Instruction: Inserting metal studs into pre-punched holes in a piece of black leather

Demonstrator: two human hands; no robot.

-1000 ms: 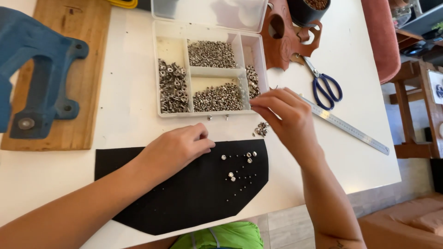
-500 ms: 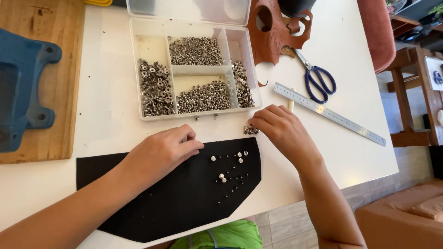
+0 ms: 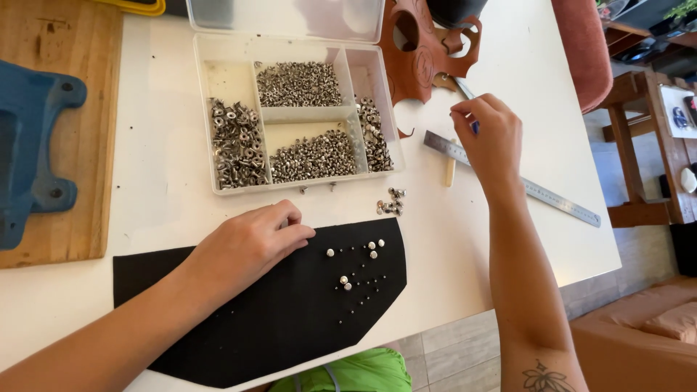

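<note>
The left hand (image 3: 247, 243) lies palm down on the black sheet (image 3: 268, 319), fingers curled loosely together and pressing the sheet to the white table (image 3: 167, 181); it pinches nothing. Just right of its fingertips, a few silver rivets (image 3: 356, 265) sit on the sheet among rows of small punched holes. A small loose pile of rivets (image 3: 390, 203) lies on the table just beyond the sheet's upper edge.

The right hand (image 3: 492, 134) is raised well off to the right of the sheet, fingers bunched around something dark at their tips; what it pinches cannot be told. Under this hand lies a steel ruler (image 3: 541, 192), running diagonally, and just left of the hand a small pale peg (image 3: 451, 170).

Beyond the left hand stands an open clear box (image 3: 298, 116) with compartments full of metal fittings. Past the right hand's fingertips lies a brown leather piece (image 3: 417, 51). Far left of the left hand, a blue metal tool (image 3: 33, 152) rests on a wooden board (image 3: 80, 94).
</note>
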